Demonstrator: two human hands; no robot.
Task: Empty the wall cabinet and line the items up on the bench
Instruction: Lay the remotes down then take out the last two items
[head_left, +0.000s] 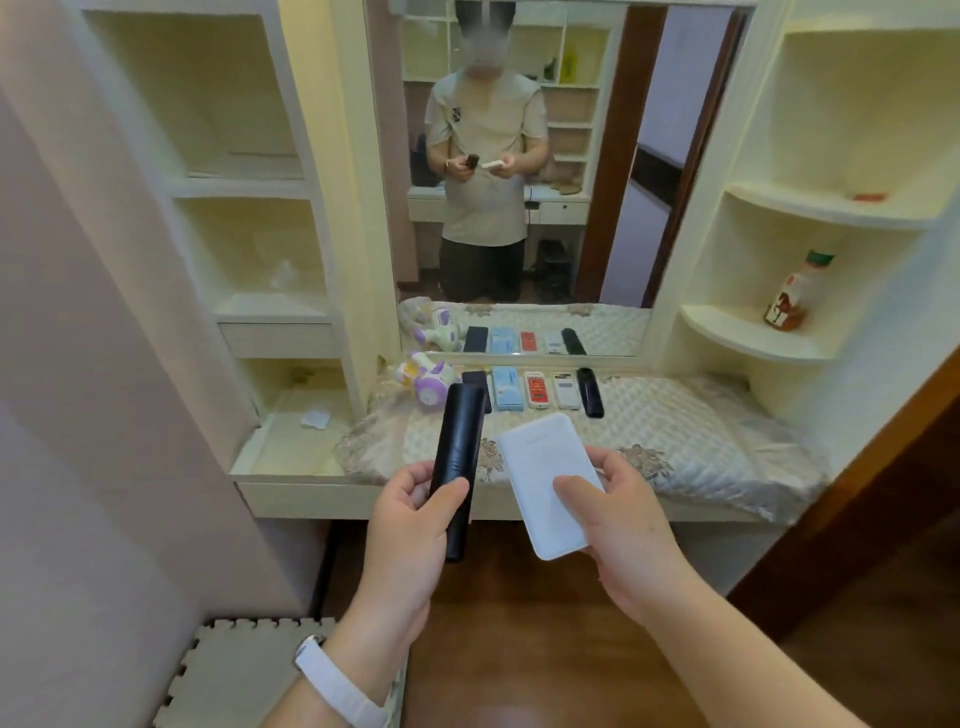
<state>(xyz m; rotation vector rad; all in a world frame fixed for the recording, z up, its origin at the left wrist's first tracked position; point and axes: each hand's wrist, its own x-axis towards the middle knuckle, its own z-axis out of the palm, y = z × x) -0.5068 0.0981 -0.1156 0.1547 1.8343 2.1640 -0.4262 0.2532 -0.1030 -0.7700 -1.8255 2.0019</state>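
My left hand grips a long black remote-like bar, held upright in front of the bench. My right hand holds a flat white power bank, thumb on top. On the quilted bench cover, a row lies along the mirror's base: a purple-and-white toy, a black device partly hidden behind the bar, a light blue box, a red-screened remote, a white remote and a black remote.
Cream shelves flank the mirror. A bottle with a green cap stands on a right curved shelf, and a small red item lies one shelf higher. The left cabinet holds a white scrap at the bottom. A foam mat lies on the floor.
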